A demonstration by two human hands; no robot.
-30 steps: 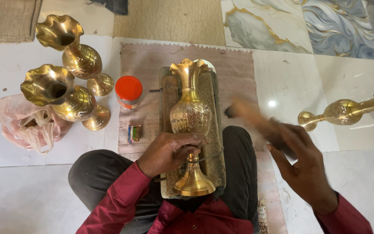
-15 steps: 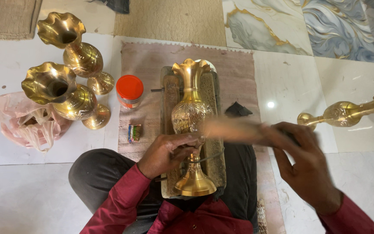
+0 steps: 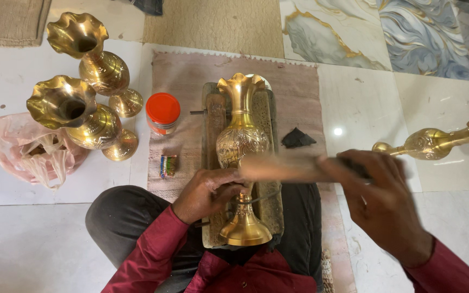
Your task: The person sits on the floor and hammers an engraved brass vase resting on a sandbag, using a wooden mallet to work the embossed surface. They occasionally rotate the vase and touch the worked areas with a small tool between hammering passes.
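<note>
While the brass vase (image 3: 241, 163) lies on its side along a worn wooden board (image 3: 213, 125) across my lap, I can see it plainly: a frilled, flaring mouth pointing away from me, a smooth slim neck, a rounded belly covered in fine engraved pattern, then a narrow stem widening to a bell-shaped foot nearest my body. The metal is bright yellow and polished, with a sheen along the neck and foot.

My left hand (image 3: 208, 192) is closed around the stem just below the belly, fingers curled over it and pinning the vase to the board. My right hand (image 3: 382, 201) is wrapped round the dark end of a wooden stick (image 3: 283, 168), which is blurred and crosses the lower belly of the vase; whether it touches the brass I cannot tell.

The board rests on a brownish mat (image 3: 299, 103) on the tiled floor. To the left stand two taller brass vases (image 3: 85, 97) with ruffled rims, beside a pink plastic bag (image 3: 25, 152). A jar with an orange lid (image 3: 163, 113) sits on the mat's edge, a small wrapped packet (image 3: 168, 165) near it. A dark scrap (image 3: 297, 139) lies right of the board, and another brass vase (image 3: 435, 142) lies on the tiles further right.
</note>
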